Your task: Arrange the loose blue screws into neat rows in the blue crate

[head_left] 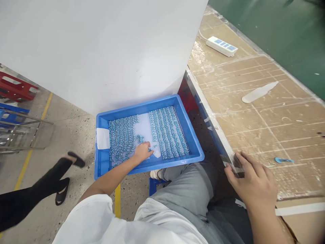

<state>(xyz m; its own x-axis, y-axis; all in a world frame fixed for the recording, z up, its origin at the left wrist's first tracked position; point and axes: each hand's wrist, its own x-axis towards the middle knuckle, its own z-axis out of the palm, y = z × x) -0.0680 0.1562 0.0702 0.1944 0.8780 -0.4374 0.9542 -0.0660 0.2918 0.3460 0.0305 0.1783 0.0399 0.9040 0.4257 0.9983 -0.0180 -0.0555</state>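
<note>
My left hand (pixel 142 151) reaches down into a blue plastic tray (pixel 149 168). Its thumb and fingertips are drawn together around what looks like a small blue metallic piece (pixel 149 149). Dense rows of such pieces (pixel 169 132) fill the tray's right side, and a looser spread (pixel 122 135) covers the left. A small cluster (pixel 140 138) lies just beyond my fingers on the pale tray floor. My right hand (pixel 255 179) rests over the table's edge, fingers apart, with nothing visible in it. To its right, one blue piece (pixel 283 160) lies on the table.
A cardboard-covered table (pixel 261 128) runs along the right, bearing a white power strip (pixel 222 46) and a pale strip (pixel 260 92). A white panel (pixel 101 51) stands behind the tray. At left are a person's legs (pixel 38 193) and metal-framed stools (pixel 20 132).
</note>
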